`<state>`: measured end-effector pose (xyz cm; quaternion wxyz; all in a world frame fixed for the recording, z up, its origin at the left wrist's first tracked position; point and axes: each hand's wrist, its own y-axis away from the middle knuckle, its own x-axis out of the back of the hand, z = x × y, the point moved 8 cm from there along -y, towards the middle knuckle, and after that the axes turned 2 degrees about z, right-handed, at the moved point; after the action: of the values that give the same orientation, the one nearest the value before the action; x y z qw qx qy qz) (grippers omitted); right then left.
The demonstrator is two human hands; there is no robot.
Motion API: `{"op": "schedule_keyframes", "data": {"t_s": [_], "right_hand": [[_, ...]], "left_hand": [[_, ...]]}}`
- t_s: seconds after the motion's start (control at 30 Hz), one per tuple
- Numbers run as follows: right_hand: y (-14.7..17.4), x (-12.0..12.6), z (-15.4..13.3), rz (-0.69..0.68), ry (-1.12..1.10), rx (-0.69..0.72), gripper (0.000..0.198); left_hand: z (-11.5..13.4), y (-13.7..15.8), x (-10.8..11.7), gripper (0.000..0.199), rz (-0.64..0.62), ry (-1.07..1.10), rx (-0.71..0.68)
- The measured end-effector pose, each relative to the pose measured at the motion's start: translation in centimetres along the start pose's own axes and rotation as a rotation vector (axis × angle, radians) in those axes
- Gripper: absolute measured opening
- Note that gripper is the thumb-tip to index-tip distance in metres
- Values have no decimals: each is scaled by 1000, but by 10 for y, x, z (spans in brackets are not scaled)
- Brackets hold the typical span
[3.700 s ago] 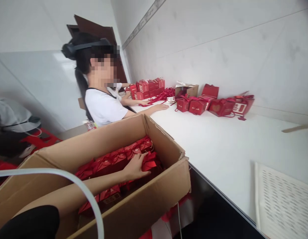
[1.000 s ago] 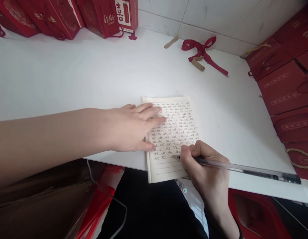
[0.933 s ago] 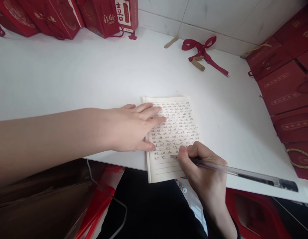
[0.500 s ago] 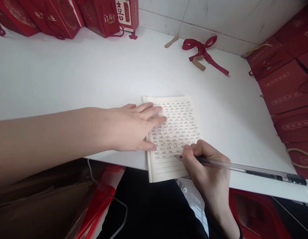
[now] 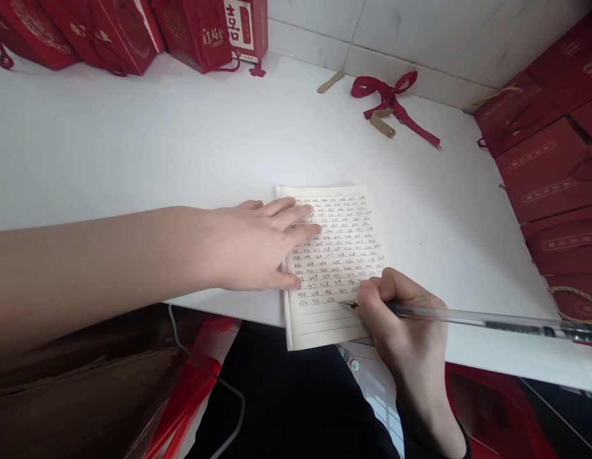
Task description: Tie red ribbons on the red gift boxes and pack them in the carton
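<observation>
A lined notebook (image 5: pixel 324 325) lies at the front edge of the white table, its page covered with rows of handwritten numbers and a few blank lines at the bottom. My left hand (image 5: pixel 257 245) rests flat on the page's left side, fingers spread, covering the start of several rows. In my right hand (image 5: pixel 405 325) is a clear-barrelled pen (image 5: pixel 487 320), gripped between thumb and fingers. Its tip is at the lowest written row, just right of the third number. The right hand hides part of the page's lower right.
Red gift boxes (image 5: pixel 195 32) stand along the back left, and more red boxes (image 5: pixel 548 159) are stacked at the right. By the tiled wall lie a dark red ribbon bow (image 5: pixel 386 95) and tan strips (image 5: pixel 382 124). A grey cable (image 5: pixel 243 408) hangs below the table's front edge.
My right hand and the pen have shifted slightly right. The third number in the lowest row now shows more strokes. My left hand has stayed in place.
</observation>
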<state>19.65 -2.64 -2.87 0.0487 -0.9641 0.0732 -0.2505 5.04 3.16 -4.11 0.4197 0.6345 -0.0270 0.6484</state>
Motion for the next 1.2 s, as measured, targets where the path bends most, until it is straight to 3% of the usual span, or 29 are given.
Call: {"op": "schedule_keyframes", "data": {"t_s": [0.57,0.83,0.93,1.07,1.2], "right_hand": [[1,-7,-3,-28,87,45,36],[1,-6,0,-37,68,-34,35],[2,-3,3,-21,-102,-97,37],[7,7,17,103,-492,-244,40],[9,3,27,48,-860,-275,42]], "left_hand": [[0,-1,2,77,16,34,13],[-1,0,2,76,48,112,-8],[-1,0,3,77,55,118,-11],[0,2,1,78,32,86,-5],[2,7,5,75,49,69,-40]]}}
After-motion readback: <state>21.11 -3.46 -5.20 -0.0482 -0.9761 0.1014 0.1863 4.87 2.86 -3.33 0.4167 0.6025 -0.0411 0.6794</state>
